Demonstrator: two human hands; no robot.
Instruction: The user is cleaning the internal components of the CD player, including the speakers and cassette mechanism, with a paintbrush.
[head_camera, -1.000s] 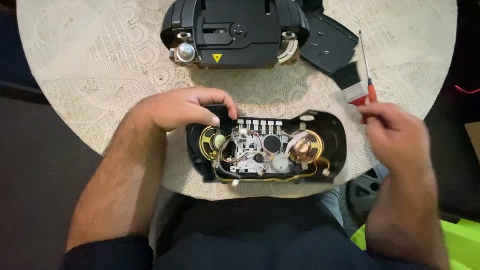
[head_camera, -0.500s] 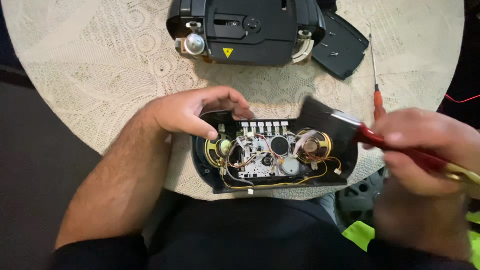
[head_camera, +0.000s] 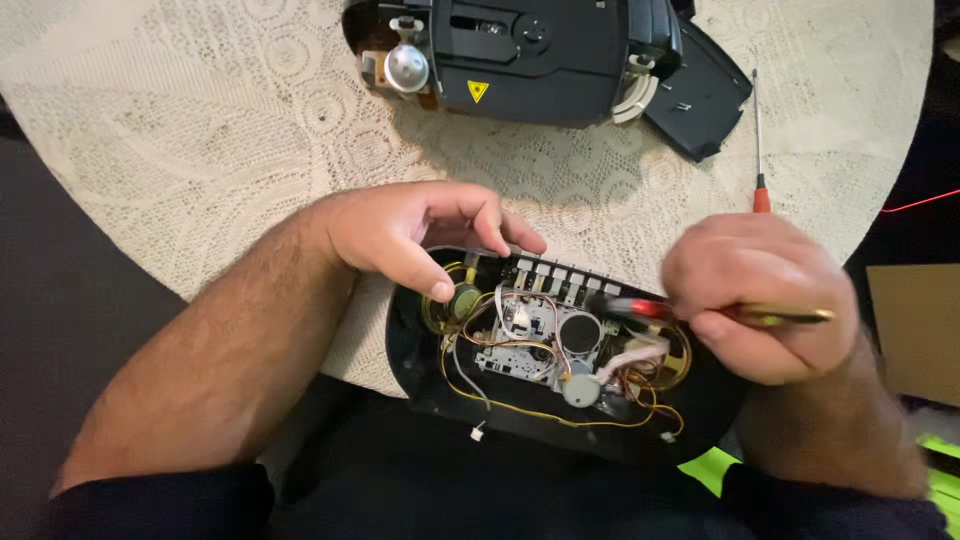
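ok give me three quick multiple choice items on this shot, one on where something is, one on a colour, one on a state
1. Where does the screwdriver lie?
A. on the lace tablecloth, beyond the right hand
B. inside the opened shell
C. on the floor

2. What colour is the triangular sticker on the black housing?
A. blue
B. yellow
C. white

3. What state is the black shell under the hands in?
A. closed up
C. wrapped in cloth
B. open, with circuit board and wires bare

Answers: 1 A, it lies flat on the cloth at the far right. 2 B, the sticker shows yellow. 3 B, the board, wires and speakers show, with the left hand on the rim.
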